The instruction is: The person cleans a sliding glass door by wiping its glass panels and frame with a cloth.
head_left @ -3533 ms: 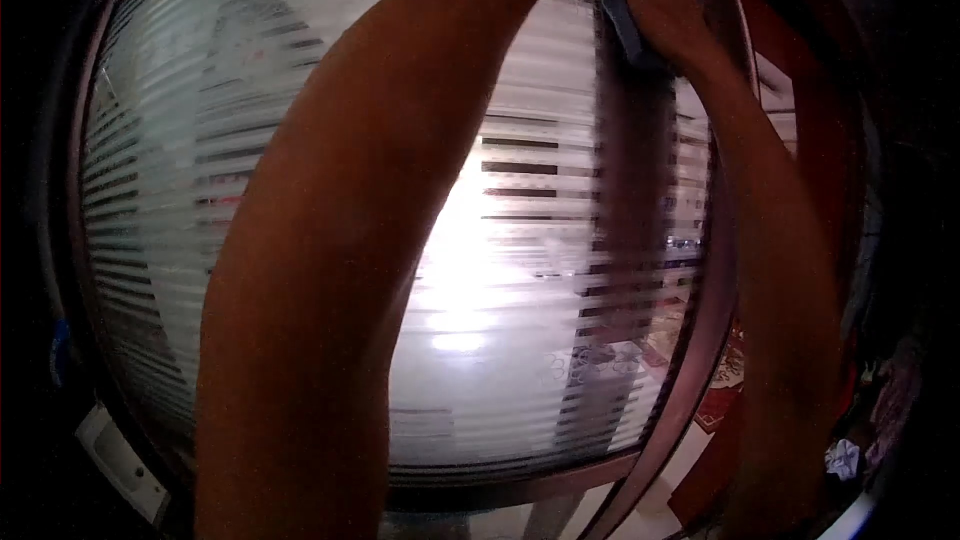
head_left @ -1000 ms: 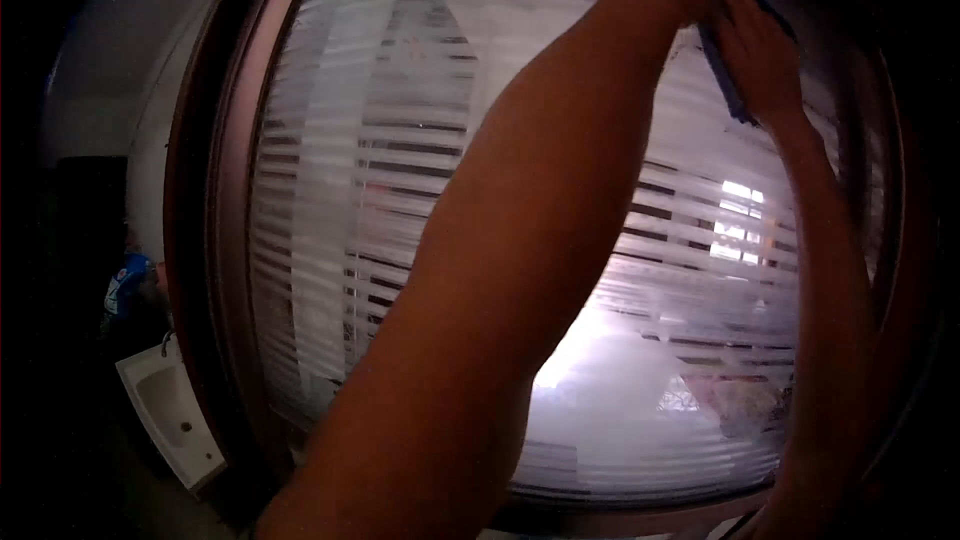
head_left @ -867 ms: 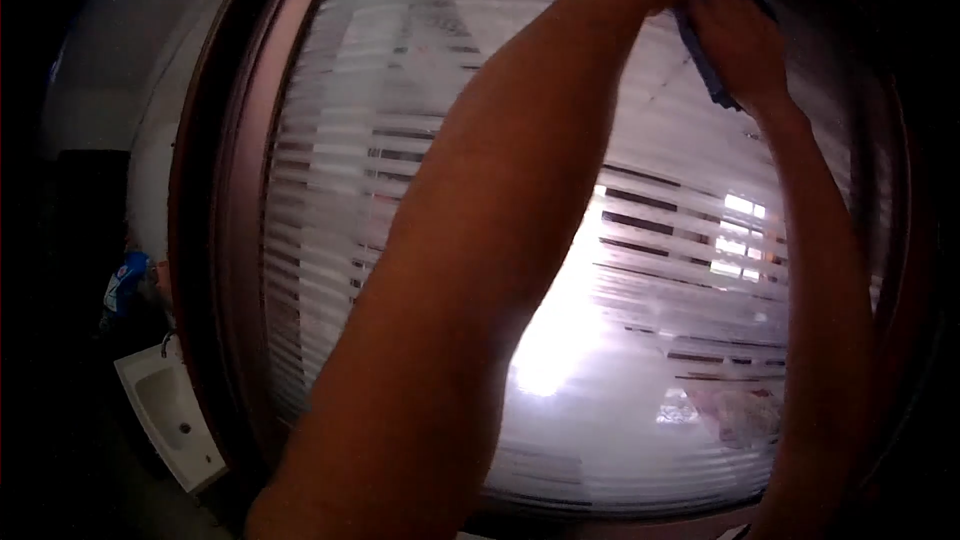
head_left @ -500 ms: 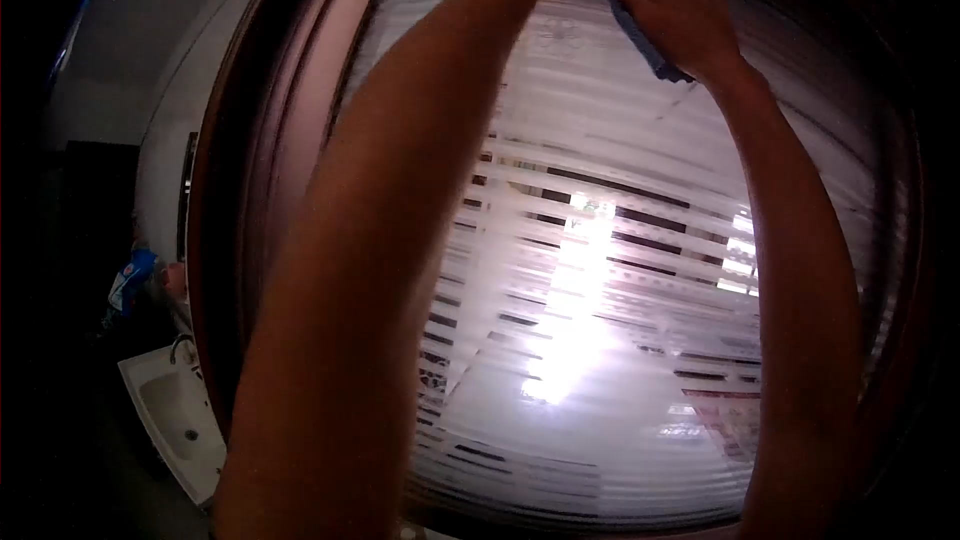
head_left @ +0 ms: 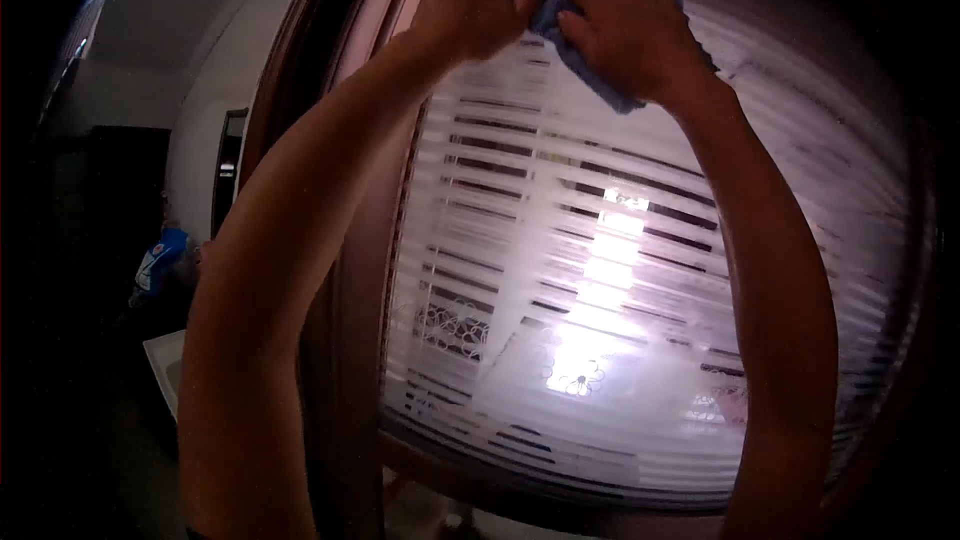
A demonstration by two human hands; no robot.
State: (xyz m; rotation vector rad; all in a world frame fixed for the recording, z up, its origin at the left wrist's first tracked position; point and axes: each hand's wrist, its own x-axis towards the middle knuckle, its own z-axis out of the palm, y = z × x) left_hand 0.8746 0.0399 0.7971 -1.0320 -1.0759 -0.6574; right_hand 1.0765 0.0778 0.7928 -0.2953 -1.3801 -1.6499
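Note:
Both arms reach up to a striped glass pane [head_left: 640, 340] in a dark frame. A blue-grey cloth [head_left: 620, 98] lies bunched against the top of the glass. My left hand [head_left: 475, 12] grips the cloth's left part at the upper left corner, fingers curled on it. Beside it my right hand [head_left: 635, 35] presses on the cloth, its fingers bent over the fabric and its thumb toward the left hand. The two thumbs are close together. Whitish smears cover the pane, and a bright reflection shows in its middle.
The dark frame [head_left: 345, 380] runs down the pane's left side. Further left are a white sink [head_left: 165, 370], partly hidden by my left arm, a blue and white packet [head_left: 160, 258] and a dark-framed mirror or opening [head_left: 228, 165] on the wall.
Both hands and the cloth have moved left along the top of the glass, to its upper left corner. The view has shifted, so more of the left frame and wall shows.

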